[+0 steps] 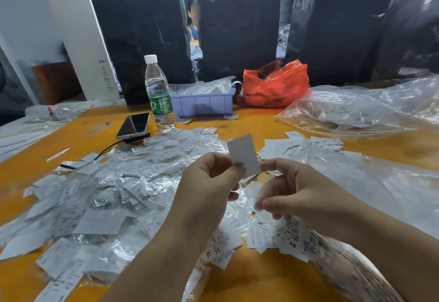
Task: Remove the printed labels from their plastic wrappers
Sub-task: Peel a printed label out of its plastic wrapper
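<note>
My left hand (209, 182) pinches a small white label (243, 153) by its lower edge, blank side toward me, held up above the table. My right hand (294, 192) is just beside it, its thumb touching the label's lower right corner and its fingers curled around a bit of clear plastic wrapper (259, 192). Below and to the left lies a heap of wrapped labels (107, 190) in crinkled clear plastic. Loose printed labels (268, 235) marked with sizes lie under my wrists.
On the orange table (249, 278) stand a water bottle (158, 92), a phone (134, 125) on a cable, a purple tray (204, 103), a red plastic bag (275, 85) and big clear bags (351, 111) at right. Black wrapped bales (240, 30) stand behind; a person sits beyond them.
</note>
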`<act>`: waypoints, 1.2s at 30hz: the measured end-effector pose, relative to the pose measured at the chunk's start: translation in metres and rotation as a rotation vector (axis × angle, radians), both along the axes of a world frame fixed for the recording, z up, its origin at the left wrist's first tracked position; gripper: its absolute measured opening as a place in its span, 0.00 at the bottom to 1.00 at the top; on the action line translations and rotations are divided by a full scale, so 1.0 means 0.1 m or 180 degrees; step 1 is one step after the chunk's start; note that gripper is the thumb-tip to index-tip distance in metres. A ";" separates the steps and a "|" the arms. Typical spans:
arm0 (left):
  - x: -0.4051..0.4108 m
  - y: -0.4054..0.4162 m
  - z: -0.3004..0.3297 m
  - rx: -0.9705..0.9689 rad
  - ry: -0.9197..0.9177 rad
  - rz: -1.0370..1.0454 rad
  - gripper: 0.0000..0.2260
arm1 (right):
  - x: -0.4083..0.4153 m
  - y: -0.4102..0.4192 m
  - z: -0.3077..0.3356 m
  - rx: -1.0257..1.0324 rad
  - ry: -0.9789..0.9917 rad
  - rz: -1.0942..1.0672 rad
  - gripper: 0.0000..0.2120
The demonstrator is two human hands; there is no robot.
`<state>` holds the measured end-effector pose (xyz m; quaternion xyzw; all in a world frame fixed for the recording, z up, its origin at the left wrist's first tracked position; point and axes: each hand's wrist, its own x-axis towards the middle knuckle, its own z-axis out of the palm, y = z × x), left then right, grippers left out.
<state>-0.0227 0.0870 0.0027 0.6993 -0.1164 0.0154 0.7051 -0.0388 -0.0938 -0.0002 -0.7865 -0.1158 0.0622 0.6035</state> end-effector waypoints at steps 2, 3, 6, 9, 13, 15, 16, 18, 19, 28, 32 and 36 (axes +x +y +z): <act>-0.01 -0.01 -0.01 -0.0008 -0.0070 -0.0020 0.04 | -0.01 0.00 0.00 -0.0061 -0.0004 0.0060 0.28; -0.01 -0.01 -0.01 0.0010 -0.0100 -0.0047 0.04 | -0.01 -0.01 -0.01 -0.0077 -0.0010 0.0092 0.28; -0.03 -0.03 -0.03 0.0147 -0.0206 -0.0116 0.02 | -0.02 -0.01 -0.02 -0.0089 -0.0066 0.0174 0.28; -0.06 -0.05 -0.05 0.0258 -0.0217 -0.0159 0.02 | -0.02 0.00 -0.01 -0.0114 -0.0113 0.0122 0.28; -0.06 -0.06 -0.06 0.0361 -0.0216 -0.0206 0.03 | -0.01 0.00 -0.03 -0.0137 -0.0119 0.0061 0.27; -0.07 -0.08 -0.06 0.0427 -0.0259 -0.0222 0.02 | -0.01 -0.01 -0.04 -0.0140 -0.0113 0.0058 0.27; -0.08 -0.08 -0.06 0.0481 -0.0297 -0.0237 0.03 | -0.01 -0.01 -0.04 -0.0162 -0.0127 0.0058 0.26; -0.10 -0.08 -0.08 0.0648 -0.0443 -0.0223 0.03 | -0.01 -0.01 -0.04 -0.0182 -0.0161 -0.0003 0.25; -0.11 -0.08 -0.09 0.0754 -0.0535 -0.0195 0.03 | -0.02 0.00 -0.04 -0.0171 -0.0163 -0.0061 0.25; -0.10 -0.03 -0.08 0.0975 -0.0702 0.0106 0.05 | -0.03 0.01 0.01 -0.0134 -0.0183 -0.0286 0.12; -0.07 0.00 -0.08 0.0733 -0.0448 0.0059 0.05 | -0.03 0.01 0.03 -0.0105 -0.0134 -0.0162 0.12; -0.03 0.01 -0.06 0.0305 -0.0129 -0.0075 0.04 | -0.02 0.01 0.03 0.0382 -0.0074 -0.0013 0.19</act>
